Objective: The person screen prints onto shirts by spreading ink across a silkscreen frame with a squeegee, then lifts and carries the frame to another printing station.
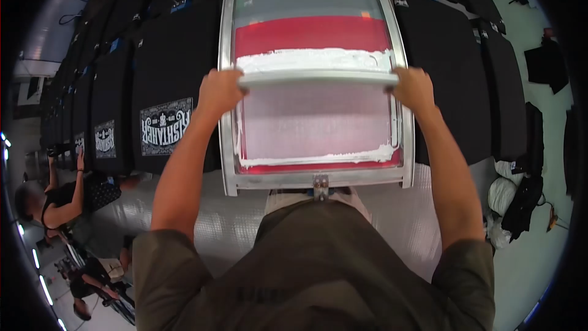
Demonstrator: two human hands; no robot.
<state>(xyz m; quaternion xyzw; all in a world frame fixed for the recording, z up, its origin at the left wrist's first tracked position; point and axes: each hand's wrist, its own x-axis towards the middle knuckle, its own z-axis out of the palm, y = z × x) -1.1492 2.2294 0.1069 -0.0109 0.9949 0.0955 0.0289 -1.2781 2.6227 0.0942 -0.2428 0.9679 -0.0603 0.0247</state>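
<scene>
A metal-framed printing screen [228, 141] lies in front of me, with a red border around its pale mesh. Across it runs a long squeegee [318, 77], gripped at its two ends. My left hand [223, 91] is closed around the left end, and my right hand [414, 88] around the right end. White ink [306, 59] lies in a thick band just beyond the squeegee. Thinner white streaks edge the near part of the mesh. What lies under the screen is mostly hidden.
Black shirts on boards stand in rows on both sides; one shirt [162, 55] at left bears a white print [166, 127]. A co-worker [64, 205] stands at lower left, another person [92, 279] below. Dark cloth and white bundles [502, 193] lie at right.
</scene>
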